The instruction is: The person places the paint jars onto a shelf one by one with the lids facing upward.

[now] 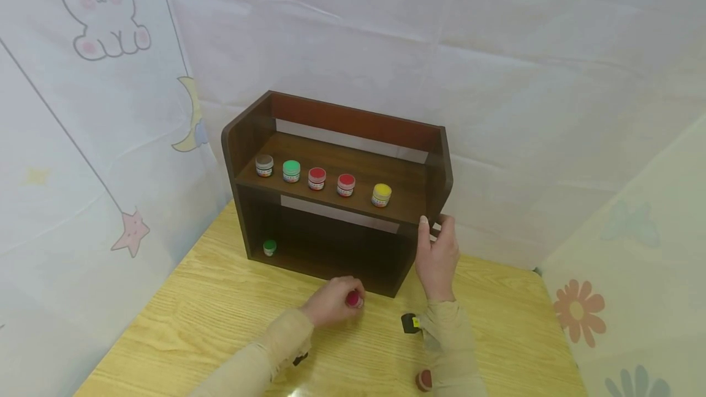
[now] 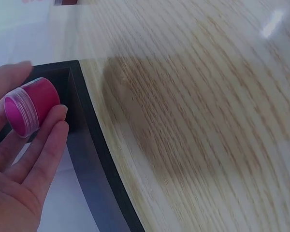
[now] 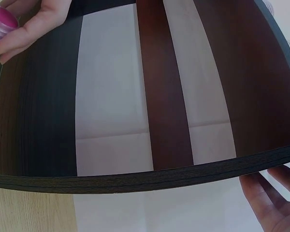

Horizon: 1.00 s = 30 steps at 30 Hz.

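My left hand [image 1: 333, 301] pinches a small magenta paint jar [image 1: 354, 299] just in front of the shelf's lower opening. In the left wrist view the jar [image 2: 31, 106] lies tilted between thumb and fingers, its lid end toward the camera. My right hand [image 1: 437, 259] holds the right side panel of the dark wooden shelf [image 1: 331, 198], thumb at the front edge and fingers at the outer side. On the upper board stand a brown jar [image 1: 264, 165], a green jar [image 1: 291, 171], two red jars [image 1: 317, 179] and a yellow jar [image 1: 381, 195]. A darker green jar [image 1: 269, 247] sits at the lower left.
A reddish-brown jar [image 1: 423, 380] is on the wooden table [image 1: 513, 323], partly hidden by the right sleeve. Printed cloth walls [image 1: 496, 78] stand behind and to both sides of the shelf. A black device [image 1: 410, 323] with a yellow label sits by the right wrist.
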Each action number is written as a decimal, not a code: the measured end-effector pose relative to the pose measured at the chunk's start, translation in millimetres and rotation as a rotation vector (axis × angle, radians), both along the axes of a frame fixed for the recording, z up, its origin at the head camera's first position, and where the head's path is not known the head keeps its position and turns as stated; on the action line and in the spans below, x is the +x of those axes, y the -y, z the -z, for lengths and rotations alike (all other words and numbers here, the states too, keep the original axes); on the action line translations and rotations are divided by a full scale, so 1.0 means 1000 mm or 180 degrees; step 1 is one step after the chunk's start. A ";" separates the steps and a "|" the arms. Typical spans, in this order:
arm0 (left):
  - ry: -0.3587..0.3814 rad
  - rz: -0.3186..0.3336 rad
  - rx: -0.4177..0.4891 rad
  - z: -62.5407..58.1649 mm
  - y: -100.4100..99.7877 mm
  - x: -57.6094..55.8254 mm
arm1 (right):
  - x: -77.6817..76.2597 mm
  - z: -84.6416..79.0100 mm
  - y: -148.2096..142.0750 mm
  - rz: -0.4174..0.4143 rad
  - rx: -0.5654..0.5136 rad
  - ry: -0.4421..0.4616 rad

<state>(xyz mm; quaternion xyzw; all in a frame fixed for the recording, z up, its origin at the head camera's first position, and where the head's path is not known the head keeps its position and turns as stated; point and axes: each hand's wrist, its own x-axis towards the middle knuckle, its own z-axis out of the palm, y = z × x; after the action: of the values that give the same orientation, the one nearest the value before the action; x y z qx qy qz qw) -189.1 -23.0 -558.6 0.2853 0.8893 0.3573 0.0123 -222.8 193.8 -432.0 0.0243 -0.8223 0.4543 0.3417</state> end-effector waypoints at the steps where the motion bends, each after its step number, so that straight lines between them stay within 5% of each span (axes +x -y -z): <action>1: -0.0003 -0.0012 -0.0012 -0.001 0.001 0.000 | 0.000 0.000 0.000 -0.0005 -0.0003 0.0000; 30: -0.0367 -0.0240 0.0063 -0.017 0.055 -0.031 | 0.000 0.000 0.000 -0.0008 0.0004 0.0026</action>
<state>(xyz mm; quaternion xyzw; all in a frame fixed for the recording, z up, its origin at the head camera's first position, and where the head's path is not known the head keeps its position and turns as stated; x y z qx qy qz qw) -220.5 -78.1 -541.4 0.2718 0.8950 0.3493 -0.0552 -222.3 194.2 -432.2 0.0236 -0.8240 0.4543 0.3378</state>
